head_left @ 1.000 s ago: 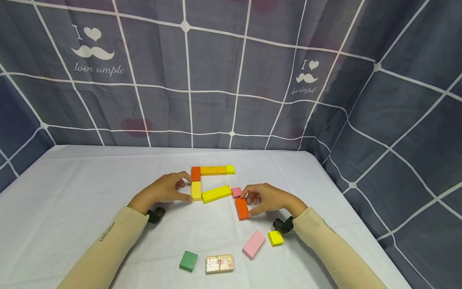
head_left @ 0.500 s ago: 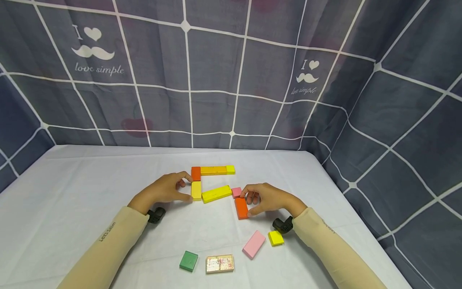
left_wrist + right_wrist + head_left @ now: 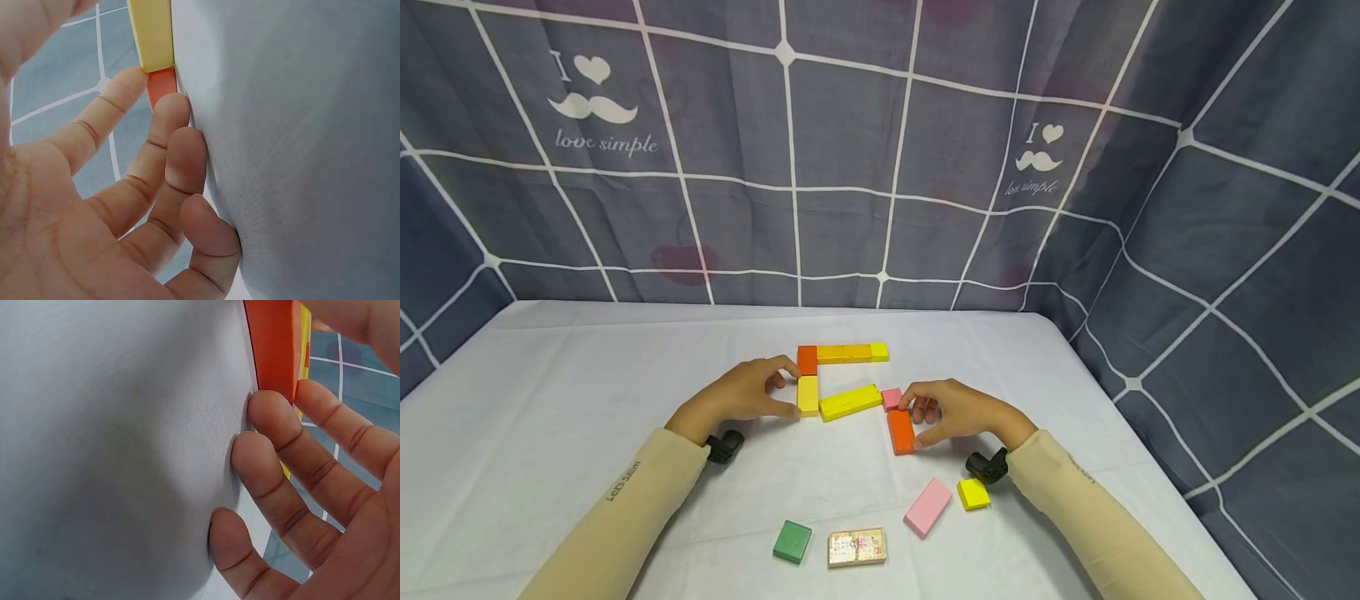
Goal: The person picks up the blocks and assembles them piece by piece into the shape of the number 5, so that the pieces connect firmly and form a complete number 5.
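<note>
My left hand (image 3: pixel 748 390) rests along the left side of a yellow block (image 3: pixel 807 396), its index fingertip at the joint with a red block (image 3: pixel 807 361) and its thumb near the block's lower end. On the other side, my right hand (image 3: pixel 958 410) holds an orange block (image 3: pixel 902 432) between index finger and thumb. A small pink block (image 3: pixel 891 400) sits at the orange block's far end. Between them a long yellow block (image 3: pixel 850 403) lies slanted. In the right wrist view, the index fingertip (image 3: pixel 306 390) meets the end of the orange block.
A long amber block (image 3: pixel 843 354) and a small yellow block (image 3: pixel 879 352) continue the row from the red one. Nearer me lie a green block (image 3: pixel 792 542), a patterned block (image 3: pixel 857 547), a pink block (image 3: pixel 927 507) and a yellow square (image 3: pixel 973 494). A grey curtain (image 3: pixel 842 233) hangs behind.
The orange block has shifted very slightly away from me, towards the small pink block, with my right hand. My left hand has stayed in place.
</note>
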The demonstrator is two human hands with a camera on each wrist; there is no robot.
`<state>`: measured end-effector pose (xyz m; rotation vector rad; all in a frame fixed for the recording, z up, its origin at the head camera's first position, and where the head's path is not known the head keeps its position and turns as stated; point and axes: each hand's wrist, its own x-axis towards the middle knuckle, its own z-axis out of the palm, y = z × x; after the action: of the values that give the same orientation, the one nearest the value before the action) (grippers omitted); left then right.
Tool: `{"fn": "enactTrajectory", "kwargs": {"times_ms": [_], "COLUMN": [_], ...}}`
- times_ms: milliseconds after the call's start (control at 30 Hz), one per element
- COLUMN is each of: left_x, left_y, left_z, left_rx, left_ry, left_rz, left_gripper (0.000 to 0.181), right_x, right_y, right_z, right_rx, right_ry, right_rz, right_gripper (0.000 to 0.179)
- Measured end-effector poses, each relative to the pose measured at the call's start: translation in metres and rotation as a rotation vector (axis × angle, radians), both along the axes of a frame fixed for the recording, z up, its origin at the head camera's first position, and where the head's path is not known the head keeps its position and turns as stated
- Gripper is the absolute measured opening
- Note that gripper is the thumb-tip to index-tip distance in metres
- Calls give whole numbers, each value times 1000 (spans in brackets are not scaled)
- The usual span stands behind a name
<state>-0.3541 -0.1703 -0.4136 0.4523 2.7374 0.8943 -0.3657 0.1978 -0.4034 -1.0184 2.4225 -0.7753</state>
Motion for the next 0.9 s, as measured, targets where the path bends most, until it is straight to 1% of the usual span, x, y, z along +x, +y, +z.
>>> {"fn": "enactTrajectory", "kwargs": {"times_ms": [233, 900], "left_x": [-1, 1], "left_y": [-1, 0], "left_z": [0, 0], "left_rx": [1, 13], "left_ry": [4, 7], "left_rz": [-6, -12], "left_gripper": [57, 55], "right_x": [-1, 1], "right_y": [0, 1], "right_z": [0, 2], "right_rx": [16, -3], "right_ry": [-2, -9], "right_rz": [-5, 4], "right_gripper": [45, 47]}}
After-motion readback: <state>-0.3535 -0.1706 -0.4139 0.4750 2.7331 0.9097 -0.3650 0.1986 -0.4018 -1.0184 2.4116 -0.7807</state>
